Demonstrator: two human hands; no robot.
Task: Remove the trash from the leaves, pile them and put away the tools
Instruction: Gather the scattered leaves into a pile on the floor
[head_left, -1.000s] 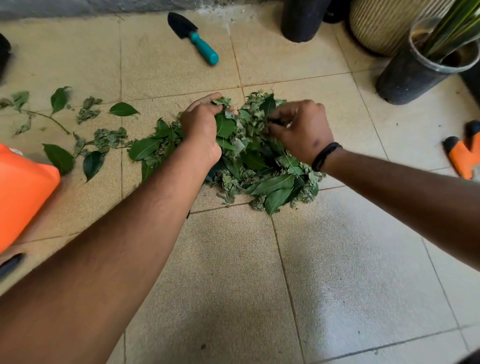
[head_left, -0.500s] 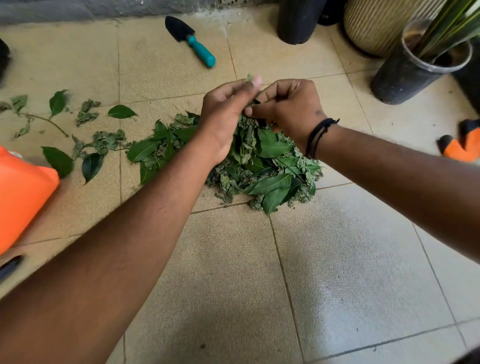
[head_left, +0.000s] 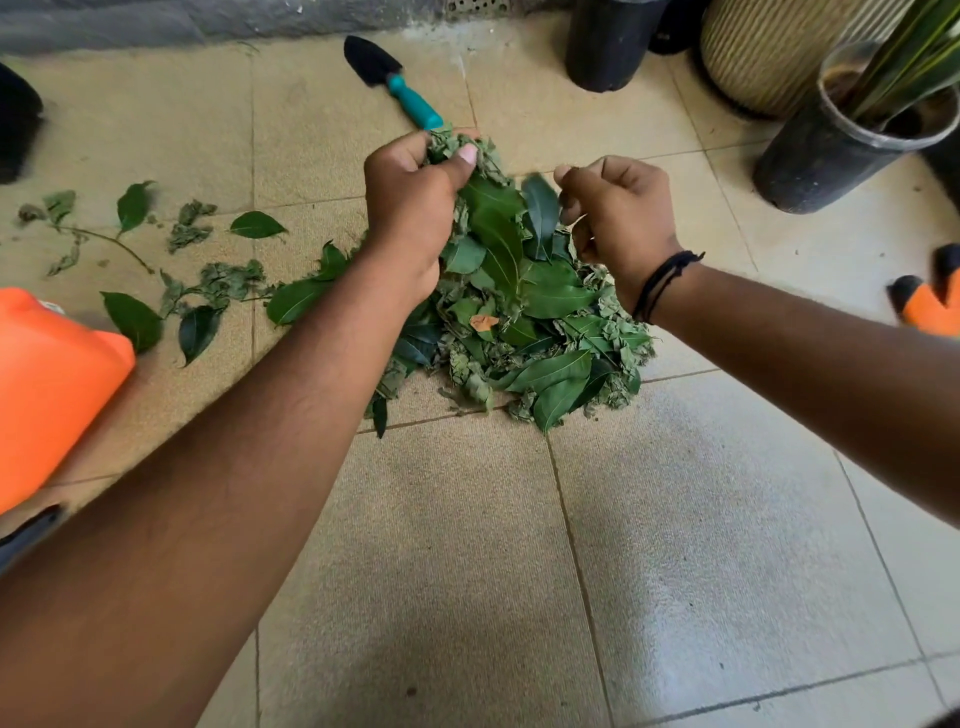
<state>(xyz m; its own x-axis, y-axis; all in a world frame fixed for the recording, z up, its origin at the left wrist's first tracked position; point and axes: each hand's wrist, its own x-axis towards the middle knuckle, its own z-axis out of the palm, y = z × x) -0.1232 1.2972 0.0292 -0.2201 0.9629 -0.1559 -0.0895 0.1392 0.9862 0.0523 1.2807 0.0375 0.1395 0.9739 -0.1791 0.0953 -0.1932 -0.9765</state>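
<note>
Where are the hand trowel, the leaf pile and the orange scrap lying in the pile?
hand trowel (head_left: 413, 101), head view, on its teal handle.
leaf pile (head_left: 550, 301), head view, on a broad green leaf near the middle.
orange scrap (head_left: 483, 322), head view, on its centre.

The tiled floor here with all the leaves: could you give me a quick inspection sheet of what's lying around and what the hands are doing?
Surface: beige tiled floor, bare near the camera.
Job's things: leaf pile mid-floor; loose leaves strewn to its left; trowel beyond the pile.
Clutter: small orange scrap lying in the pile.
Hands: left hand grips a bunch of leaves above the pile; right hand has curled fingers, contents unclear.
Cables: nothing seen.
Surroundings: orange container at left; dark plant pots and a ribbed pot at right; orange-black tool at right edge.
</note>
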